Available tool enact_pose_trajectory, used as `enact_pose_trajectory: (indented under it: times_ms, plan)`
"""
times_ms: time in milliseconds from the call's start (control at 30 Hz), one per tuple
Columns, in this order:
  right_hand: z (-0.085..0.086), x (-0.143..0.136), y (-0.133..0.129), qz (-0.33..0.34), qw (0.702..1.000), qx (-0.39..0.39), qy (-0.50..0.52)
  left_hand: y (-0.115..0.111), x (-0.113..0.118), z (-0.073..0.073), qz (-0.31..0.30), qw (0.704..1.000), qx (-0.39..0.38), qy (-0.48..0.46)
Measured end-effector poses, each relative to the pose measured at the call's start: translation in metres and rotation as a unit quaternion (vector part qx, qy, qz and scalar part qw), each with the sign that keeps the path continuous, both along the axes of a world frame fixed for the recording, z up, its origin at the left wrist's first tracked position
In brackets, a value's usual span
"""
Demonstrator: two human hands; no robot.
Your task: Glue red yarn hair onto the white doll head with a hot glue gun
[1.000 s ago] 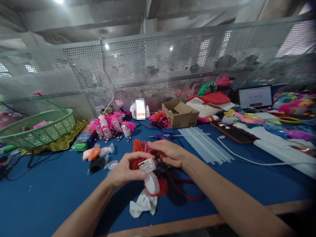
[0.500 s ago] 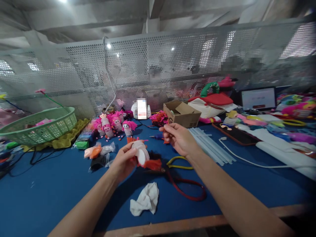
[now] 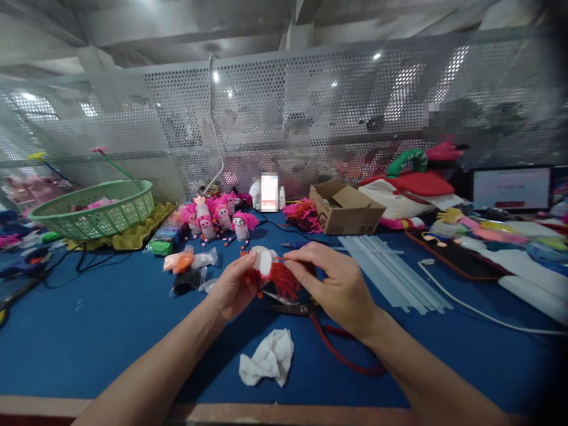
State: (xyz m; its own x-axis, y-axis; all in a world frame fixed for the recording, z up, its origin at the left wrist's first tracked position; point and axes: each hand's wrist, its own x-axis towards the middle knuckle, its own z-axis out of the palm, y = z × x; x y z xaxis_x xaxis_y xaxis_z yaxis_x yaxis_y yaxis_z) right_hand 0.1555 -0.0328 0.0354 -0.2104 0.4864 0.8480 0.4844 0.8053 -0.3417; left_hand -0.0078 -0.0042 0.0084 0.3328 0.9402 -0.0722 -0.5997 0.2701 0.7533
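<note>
My left hand (image 3: 233, 287) is closed around a small doll (image 3: 265, 262), whose round white front faces me. Red yarn hair (image 3: 286, 280) hangs from the doll's right side. Close beside it, my right hand (image 3: 335, 281) pinches a thin red strand (image 3: 279, 258) that reaches to the doll's head. Below both hands lie scissors (image 3: 326, 340) with red handle loops, partly hidden by my right hand. A crumpled white tissue (image 3: 268, 358) rests nearer the table's front edge. Behind the left hand stand several finished-looking dolls (image 3: 206, 219) with pink yarn hair.
A green basket (image 3: 95, 213) sits at the left on an egg tray. Bagged clay (image 3: 177, 260) lies left of the hands. Toward the back are a cardboard box (image 3: 350, 219) and a lit phone (image 3: 269, 192). Translucent glue sticks (image 3: 394, 275) and a white cable (image 3: 461, 305) lie at right.
My right hand has come down and in toward the doll, and its fingertips now pinch a red strand. The doll has turned, so its red hair hangs lower. The view has shifted left.
</note>
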Motion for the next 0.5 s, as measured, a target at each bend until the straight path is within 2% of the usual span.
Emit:
enact_pose_trajectory:
  times_ms: [267,500]
  plan:
    - [-0.0017,-0.0006,0.0026,-0.002,0.999,0.023,-0.03,-0.0008,0.0014,0.0015,-0.003,1.0,-0.011,-0.016]
    - [-0.0012,-0.001,-0.0003,-0.008,0.999,0.014,-0.032,-0.0021,0.0017,0.0017,-0.014,1.0,-0.002,-0.014]
